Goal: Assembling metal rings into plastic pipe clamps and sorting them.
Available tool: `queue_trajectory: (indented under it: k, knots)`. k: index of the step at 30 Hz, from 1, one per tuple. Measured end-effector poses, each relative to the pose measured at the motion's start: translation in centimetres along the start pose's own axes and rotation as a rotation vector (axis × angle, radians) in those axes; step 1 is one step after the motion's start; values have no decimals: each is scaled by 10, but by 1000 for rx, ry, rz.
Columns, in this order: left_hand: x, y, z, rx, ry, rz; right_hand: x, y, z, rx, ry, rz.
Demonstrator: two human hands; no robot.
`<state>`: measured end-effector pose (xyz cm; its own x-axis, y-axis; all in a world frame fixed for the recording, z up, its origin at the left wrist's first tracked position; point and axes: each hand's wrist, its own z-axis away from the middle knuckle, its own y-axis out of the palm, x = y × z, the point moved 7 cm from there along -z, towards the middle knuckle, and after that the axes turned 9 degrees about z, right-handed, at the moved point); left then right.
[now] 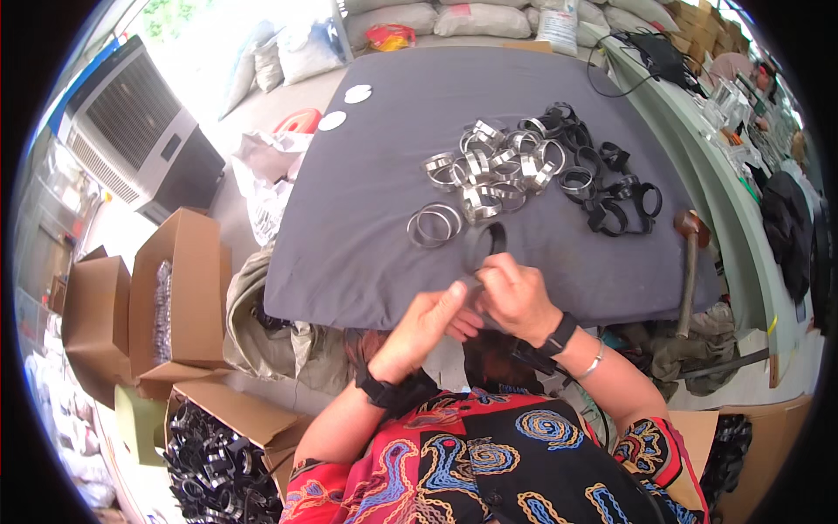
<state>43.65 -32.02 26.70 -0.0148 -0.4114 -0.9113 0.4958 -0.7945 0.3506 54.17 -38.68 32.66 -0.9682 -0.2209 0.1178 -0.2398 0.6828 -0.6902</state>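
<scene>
Both hands meet just over the near edge of the grey cloth-covered table (349,231). My left hand (426,321) has its thumb up and its fingers curled toward the right hand. My right hand (521,301) is closed in a pinch. Between them is something small and greyish, blurred and mostly covered by fingers. Just beyond the right fingertips a black ring (495,240) stands on edge, partly smeared; whether it is touched, I cannot tell. Two silver rings (435,224) overlap farther left. A pile of silver metal rings (480,203) lies beyond, beside black ring clamps (608,218).
A mallet (690,262) lies at the table's right edge. White discs (333,120) sit far left. Open cartons (196,293) and an air cooler (131,122) stand left; a box of black parts (218,467) is below. Another person (742,70) is at the far right.
</scene>
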Motion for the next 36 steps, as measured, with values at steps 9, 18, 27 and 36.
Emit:
queue_trajectory:
  k: [9, 18, 27, 36]
  knots:
    - [37, -60, 58, -400, 223, 406, 25, 45, -19, 106, -70, -189]
    - [51, -99, 70, -631, 415, 44, -52, 109, -40, 355, 305, 45]
    - [68, -104, 58, -468, 375, 0, -73, 57, 29, 287, 1142, -1199]
    - [64, -104, 55, -413, 338, 1, -71, 17, 23, 456, 535, 240]
